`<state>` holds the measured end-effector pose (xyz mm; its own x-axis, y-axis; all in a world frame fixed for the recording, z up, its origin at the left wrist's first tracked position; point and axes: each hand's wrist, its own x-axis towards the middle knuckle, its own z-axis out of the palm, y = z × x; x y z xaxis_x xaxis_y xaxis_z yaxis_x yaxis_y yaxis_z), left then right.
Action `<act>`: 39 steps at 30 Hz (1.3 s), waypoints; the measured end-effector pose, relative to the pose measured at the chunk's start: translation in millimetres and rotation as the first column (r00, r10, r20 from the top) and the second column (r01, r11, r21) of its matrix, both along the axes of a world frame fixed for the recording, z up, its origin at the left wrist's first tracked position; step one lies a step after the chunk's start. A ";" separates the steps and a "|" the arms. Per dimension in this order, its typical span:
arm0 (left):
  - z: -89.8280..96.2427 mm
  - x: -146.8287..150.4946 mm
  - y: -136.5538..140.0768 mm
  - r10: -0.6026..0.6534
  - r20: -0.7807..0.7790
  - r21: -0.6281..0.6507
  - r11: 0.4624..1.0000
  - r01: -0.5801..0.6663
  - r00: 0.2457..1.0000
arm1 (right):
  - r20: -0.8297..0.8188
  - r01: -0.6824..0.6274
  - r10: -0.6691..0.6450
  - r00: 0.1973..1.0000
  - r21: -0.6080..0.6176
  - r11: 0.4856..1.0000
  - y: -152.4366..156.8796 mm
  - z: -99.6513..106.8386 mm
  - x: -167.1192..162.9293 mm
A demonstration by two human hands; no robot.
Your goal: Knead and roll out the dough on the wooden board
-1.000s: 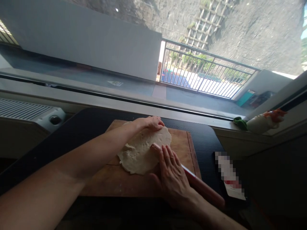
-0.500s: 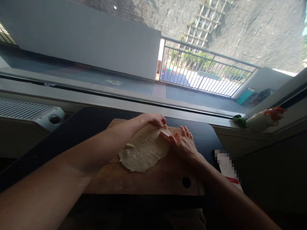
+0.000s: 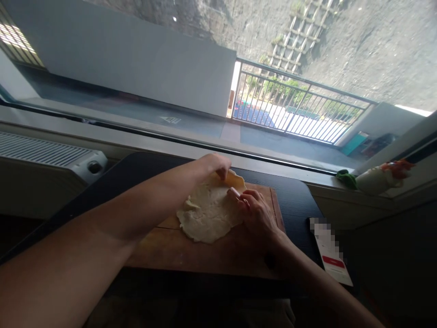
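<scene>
A flat, uneven sheet of pale dough lies on a wooden board. My left hand is closed at the far edge of the sheet, fingers curled down and gripping that edge, which is raised beside them. My right hand is wrapped around a rolling pin at the right side of the dough. Only one smooth end of the pin shows; the rest is hidden under the hand. A small folded flap stands up on the dough's left side, near my left forearm.
The board rests on a dark table below a wide window. A phone with a lit screen lies at the table's right edge. A white radiator is at the left. On the sill at right sit a pale pot and a green item.
My left hand has drawn the far edge of the dough up, and the sheet has shifted slightly. My right fingers, flat and spread before, have curled around the rolling pin. The view has tilted a little.
</scene>
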<state>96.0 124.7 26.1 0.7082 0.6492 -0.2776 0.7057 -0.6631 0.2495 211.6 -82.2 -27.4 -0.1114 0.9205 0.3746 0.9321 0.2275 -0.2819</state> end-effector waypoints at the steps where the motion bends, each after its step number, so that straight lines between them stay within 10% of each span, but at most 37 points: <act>1: 0.2 -5.9 2.8 0.021 -0.025 0.000 1.000 -0.021 0.999 | 0.023 0.044 -0.044 0.999 0.014 0.999 -1.4 -1.6 -2.2; 10: 2.2 -47.6 15.0 0.219 0.180 -0.327 0.933 -0.152 0.959 | 0.330 -0.172 0.185 0.926 -0.068 0.983 24.5 4.8 25.2; 14: -4.6 -58.4 21.1 0.283 0.165 -0.392 0.898 -0.200 0.945 | 0.111 0.138 -0.120 0.987 -0.170 0.976 50.3 2.9 29.9; 17: -13.5 -63.9 20.1 0.305 0.170 -0.433 0.877 -0.207 0.937 | 0.080 0.415 -0.409 0.909 -0.261 0.872 55.7 -1.6 15.1; 25: -28.4 -79.0 12.5 0.495 0.261 -0.801 0.590 -0.101 0.829 | 0.228 0.220 -0.171 0.958 -0.211 0.952 44.0 -2.9 -3.2; 29: -28.4 -79.8 8.9 0.530 0.262 -0.769 0.620 -0.157 0.806 | 0.262 0.319 -0.262 0.929 -0.205 0.925 64.6 3.2 3.1; 34: -30.3 -81.8 5.0 0.535 0.300 -0.792 0.601 -0.107 0.790 | 0.289 0.096 -0.040 0.956 -0.183 0.978 40.1 -2.8 -12.7; 39: -31.2 -84.3 3.7 0.554 0.298 -0.799 0.590 -0.114 0.777 | 0.264 0.362 -0.296 0.918 -0.256 0.896 76.4 3.8 2.9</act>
<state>11.7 128.4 -5.1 0.6486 0.6119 -0.4526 0.4696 0.1463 0.8707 214.5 -5.7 -23.6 0.1711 0.9817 0.0837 0.9835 -0.1651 -0.0742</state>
